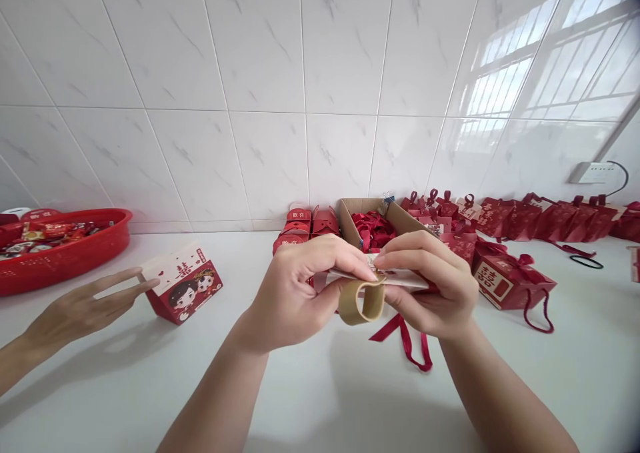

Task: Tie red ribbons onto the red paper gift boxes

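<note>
Both hands (pixel 373 286) pinch tan strip (pixel 363 301), red ribbon (pixel 407 343).

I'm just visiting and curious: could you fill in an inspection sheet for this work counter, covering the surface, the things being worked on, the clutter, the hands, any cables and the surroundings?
Surface: white counter, smooth, lit from the right.
Job's things: small folded box with a tan strip curled below it and a red ribbon hanging down.
Clutter: cartoon-couple box; red basket of sweets; cardboard box of ribbons; finished red boxes along the wall.
Hands: left hand and right hand both pinch the folded box; another person's hand touches the cartoon-couple box.
Cables: black cord at the wall socket.
Surroundings: white tiled wall reflecting a window.
</note>
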The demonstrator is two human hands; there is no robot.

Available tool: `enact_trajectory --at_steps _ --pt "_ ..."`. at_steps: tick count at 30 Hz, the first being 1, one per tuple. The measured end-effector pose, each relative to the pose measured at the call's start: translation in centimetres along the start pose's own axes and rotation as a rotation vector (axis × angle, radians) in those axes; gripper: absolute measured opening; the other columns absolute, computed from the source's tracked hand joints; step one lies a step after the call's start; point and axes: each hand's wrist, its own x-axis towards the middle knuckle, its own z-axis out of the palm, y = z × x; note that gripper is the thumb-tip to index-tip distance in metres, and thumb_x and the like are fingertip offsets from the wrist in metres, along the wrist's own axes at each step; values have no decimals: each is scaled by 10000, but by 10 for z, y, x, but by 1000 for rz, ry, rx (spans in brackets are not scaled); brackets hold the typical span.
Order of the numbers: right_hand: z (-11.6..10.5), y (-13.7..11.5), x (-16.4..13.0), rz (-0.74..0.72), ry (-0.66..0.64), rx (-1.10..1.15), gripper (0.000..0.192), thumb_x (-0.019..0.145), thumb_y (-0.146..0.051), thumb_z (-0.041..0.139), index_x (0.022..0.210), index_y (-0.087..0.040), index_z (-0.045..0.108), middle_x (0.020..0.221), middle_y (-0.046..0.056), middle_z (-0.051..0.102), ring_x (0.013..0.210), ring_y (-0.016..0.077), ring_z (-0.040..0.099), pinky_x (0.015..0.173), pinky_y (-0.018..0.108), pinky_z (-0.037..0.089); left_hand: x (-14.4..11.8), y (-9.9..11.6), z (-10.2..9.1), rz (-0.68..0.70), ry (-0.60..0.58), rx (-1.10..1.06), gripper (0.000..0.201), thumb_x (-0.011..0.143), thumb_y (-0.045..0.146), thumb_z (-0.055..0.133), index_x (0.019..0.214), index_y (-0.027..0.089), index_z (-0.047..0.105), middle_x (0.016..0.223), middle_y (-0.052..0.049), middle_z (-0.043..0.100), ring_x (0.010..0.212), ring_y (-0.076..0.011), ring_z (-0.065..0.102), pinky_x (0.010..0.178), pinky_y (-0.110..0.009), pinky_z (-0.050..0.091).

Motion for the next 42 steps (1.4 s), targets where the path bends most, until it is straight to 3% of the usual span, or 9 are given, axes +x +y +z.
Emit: enact_trajectory --at_steps 10,16,20,25,32,37,40,42 --pt "-1 3 2 -127 -26 -2 193 797 -114 631 984 -156 656 817 69 573 696 152 602 521 265 533 2 -5 3 -28 -7 -137 80 781 108 660 802 185 657 836 -32 673 755 -164 675 631 -276 584" --pt "1 6 -1 -167 5 -13 290 753 28 586 973 -140 674 846 69 546 711 141 594 528 262 532 3 -4 2 -85 -12 -60 110 789 80 637 838 171 598 820 -14 646 711 -111 626 584 -212 542" --pt "2 6 -2 -159 21 -2 284 746 54 598 952 -125 675 845 62 532 698 127 591 528 252 526 5 -4 2 -77 -27 26 193 813 61 592 960 184 613 853 -13 641 742 -107 612 576 -201 504" --pt "4 5 0 -130 44 -12 244 772 34 591 946 -125 653 823 49 523 685 113 567 525 247 515 4 -6 4 23 -7 107 199 809 47 591 924 196 653 862 -14 621 783 -115 589 642 -231 492" --pt "8 3 -2 -104 14 -63 226 800 16 561 938 -154 617 796 33 529 656 101 536 519 240 501 2 -6 2 -103 -57 155 141 837 96 563 878 186 663 1022 -58 582 819 -130 587 652 -252 507" --pt "9 1 -2 -81 2 -64 215 814 -7 552 939 -172 610 792 28 535 654 106 547 533 251 503 3 -7 0 -111 -95 138 128 853 116 553 841 190 656 992 -54 620 907 -166 602 739 -283 522" --pt "2 3 1 -20 -38 -89 154 808 -66 603 903 -187 620 790 28 548 661 116 554 535 259 493 5 -8 0 -168 -112 182 119 876 219 560 959 223 645 974 -33 641 885 -168 613 750 -294 529" --pt "-6 6 1 68 -49 -127 118 793 -105 641 868 -195 630 787 26 560 683 130 561 560 276 492 6 -7 -2 -246 -88 250 259 860 306 594 1116 265 589 1064 -30 631 911 -178 619 781 -314 539"
